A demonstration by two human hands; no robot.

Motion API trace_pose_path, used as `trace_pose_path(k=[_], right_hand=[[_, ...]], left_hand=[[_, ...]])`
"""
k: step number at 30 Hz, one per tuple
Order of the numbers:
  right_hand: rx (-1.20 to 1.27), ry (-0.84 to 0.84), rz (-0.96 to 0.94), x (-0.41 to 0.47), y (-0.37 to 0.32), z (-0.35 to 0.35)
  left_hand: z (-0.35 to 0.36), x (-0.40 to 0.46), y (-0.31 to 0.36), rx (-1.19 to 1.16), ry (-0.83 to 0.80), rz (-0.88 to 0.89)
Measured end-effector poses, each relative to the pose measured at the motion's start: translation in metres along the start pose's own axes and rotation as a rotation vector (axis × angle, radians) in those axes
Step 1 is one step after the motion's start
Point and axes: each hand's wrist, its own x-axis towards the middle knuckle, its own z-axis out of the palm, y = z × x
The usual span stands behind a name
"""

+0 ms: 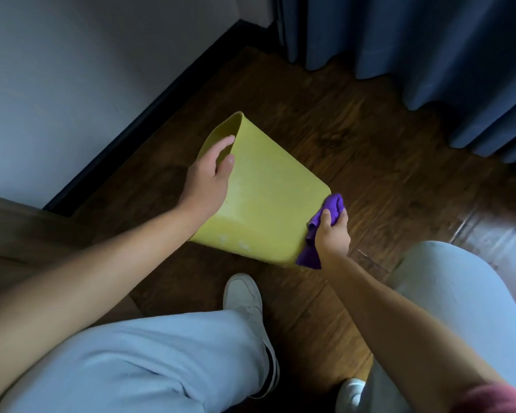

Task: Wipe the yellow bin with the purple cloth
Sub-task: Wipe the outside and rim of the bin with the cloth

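Left hand (209, 180) is cupped, fingers curled over, thumb apart on the outer side, forearm stretched forward. Right hand (332, 234) is fisted tight, knuckles up, thumb across the front, forearm angled inward.

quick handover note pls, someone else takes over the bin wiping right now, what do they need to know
Left hand: grips the rim of the yellow bin, fingers inside the opening, holding it tipped on its side over the wood floor.
Right hand: closed on the bunched purple cloth, pressed against the bin's base corner.
Done: cannot tell how much is wiped; pale smudges still show on the near side wall.
Left: wipe that near wall, the broad upper face and the inside, then set the bin upright.
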Motion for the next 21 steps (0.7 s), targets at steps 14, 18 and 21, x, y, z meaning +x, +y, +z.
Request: trace_pose_path(k=[14,18,21], right_hand=[[-0.055,-0.071,-0.597,-0.029,-0.115,-0.037],[-0.010,-0.131,-0.598,-0.031,-0.111,-0.044],[0.096,-0.156,-0.447,-0.028,-0.116,-0.047]], left_hand=[[-0.033,-0.005,0.017,0.204,-0.330,-0.077],[-0.044,-0.027,0.008,0.257,-0.227,-0.018],[-0.046,-0.038,-0.003,0.206,-0.217,0.016]])
